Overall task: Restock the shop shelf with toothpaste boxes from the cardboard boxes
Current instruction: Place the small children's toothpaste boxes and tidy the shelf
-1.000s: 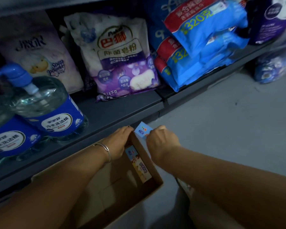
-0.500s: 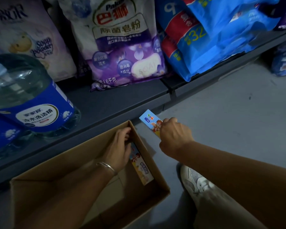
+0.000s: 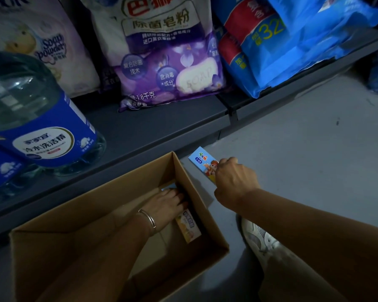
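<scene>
An open cardboard box (image 3: 196, 197) stands on the floor below the dark shelf (image 3: 153, 129). My right hand (image 3: 234, 182) grips a light blue toothpaste box (image 3: 202, 162) with a cartoon figure, held just outside the carton's right wall. My left hand (image 3: 168, 203), with a bracelet on the wrist, reaches down inside the carton and lies on another toothpaste box (image 3: 189, 227) against the right wall; whether its fingers grip it cannot be told.
On the shelf stand a large blue-labelled detergent bottle (image 3: 42, 127), a pale soap powder bag (image 3: 48, 46), a purple soap powder bag (image 3: 168, 62) and blue packs (image 3: 292, 44). Grey floor (image 3: 303, 149) lies to the right. A white shoe (image 3: 258, 238) is beside the carton.
My left hand went from the carton's rim down inside onto a toothpaste box. My right hand carried its box a little right, away from the carton. The view tilted downward.
</scene>
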Demonstrator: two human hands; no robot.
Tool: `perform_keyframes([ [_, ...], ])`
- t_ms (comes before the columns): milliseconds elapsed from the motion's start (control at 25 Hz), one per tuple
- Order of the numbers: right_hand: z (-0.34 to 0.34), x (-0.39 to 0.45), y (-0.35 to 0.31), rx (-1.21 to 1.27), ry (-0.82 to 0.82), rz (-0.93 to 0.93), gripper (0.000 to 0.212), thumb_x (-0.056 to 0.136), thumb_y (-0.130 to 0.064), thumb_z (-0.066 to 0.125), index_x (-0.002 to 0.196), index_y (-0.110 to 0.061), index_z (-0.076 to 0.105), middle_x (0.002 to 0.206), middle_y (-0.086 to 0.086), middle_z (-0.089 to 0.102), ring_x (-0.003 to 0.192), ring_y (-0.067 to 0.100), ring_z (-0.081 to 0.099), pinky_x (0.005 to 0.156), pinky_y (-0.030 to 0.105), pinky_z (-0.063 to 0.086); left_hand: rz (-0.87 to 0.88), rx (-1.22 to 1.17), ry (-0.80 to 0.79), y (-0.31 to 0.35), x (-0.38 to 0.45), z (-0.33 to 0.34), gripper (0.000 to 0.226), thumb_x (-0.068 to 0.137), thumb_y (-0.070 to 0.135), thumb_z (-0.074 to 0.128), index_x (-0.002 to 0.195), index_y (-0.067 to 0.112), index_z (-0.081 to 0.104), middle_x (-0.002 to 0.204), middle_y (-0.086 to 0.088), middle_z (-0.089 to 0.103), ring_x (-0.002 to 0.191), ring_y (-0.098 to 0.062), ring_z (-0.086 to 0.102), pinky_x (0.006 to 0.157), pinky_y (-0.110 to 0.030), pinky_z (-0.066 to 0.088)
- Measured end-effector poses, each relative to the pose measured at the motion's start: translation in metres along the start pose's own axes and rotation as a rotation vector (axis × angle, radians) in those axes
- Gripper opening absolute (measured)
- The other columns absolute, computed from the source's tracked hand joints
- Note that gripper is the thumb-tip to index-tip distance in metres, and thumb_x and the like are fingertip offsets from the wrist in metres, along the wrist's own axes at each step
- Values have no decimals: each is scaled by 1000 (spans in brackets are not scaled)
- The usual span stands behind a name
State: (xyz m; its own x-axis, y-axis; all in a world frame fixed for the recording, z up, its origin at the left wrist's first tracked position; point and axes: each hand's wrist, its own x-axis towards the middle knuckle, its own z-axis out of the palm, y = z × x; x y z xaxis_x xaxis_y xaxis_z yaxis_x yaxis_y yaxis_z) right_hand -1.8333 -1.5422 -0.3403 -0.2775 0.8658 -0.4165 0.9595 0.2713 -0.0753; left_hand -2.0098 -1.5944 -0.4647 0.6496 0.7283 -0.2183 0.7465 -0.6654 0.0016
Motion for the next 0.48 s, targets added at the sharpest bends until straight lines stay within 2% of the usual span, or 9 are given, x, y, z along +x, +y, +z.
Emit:
perform_keyframes([
  [200, -15, -2, 3, -21, 28, -29, 58, 87, -27, 63, 135, -8, 37, 120, 11, 48, 99, 22, 57, 69, 28, 43, 59, 86, -70, -8, -8, -24, 41, 28, 37, 88, 64, 31, 70, 67, 12, 65, 61, -7, 61, 54, -14, 48],
  [280, -34, -7, 4, -46, 46, -66, 58, 86, -28, 63, 134, -9, 38, 121, 10, 48, 102, 22, 57, 70, 28, 42, 51, 29, -75, -13, -20, -44, 46, 28, 39, 84, 70, 31, 66, 69, 14, 62, 61, -5, 59, 53, -13, 46],
  [360, -60, -15, 1, -72, 70, -112, 57, 85, -28, 63, 133, -11, 38, 122, 10, 47, 104, 23, 56, 73, 30, 43, 31, -54, -73, -17, -38, -67, 47, 39, 42, 79, 80, 32, 59, 75, 14, 60, 66, -6, 59, 56, -15, 46],
  [480, -107, -36, -7, -94, 146, -195, 54, 83, -29, 65, 128, -11, 41, 123, 9, 47, 110, 28, 56, 73, 31, 40, -67, -71, 66, -17, -70, -122, 40, 58, 46, 62, 95, 36, 53, 88, 17, 58, 78, -2, 54, 68, -13, 39],
])
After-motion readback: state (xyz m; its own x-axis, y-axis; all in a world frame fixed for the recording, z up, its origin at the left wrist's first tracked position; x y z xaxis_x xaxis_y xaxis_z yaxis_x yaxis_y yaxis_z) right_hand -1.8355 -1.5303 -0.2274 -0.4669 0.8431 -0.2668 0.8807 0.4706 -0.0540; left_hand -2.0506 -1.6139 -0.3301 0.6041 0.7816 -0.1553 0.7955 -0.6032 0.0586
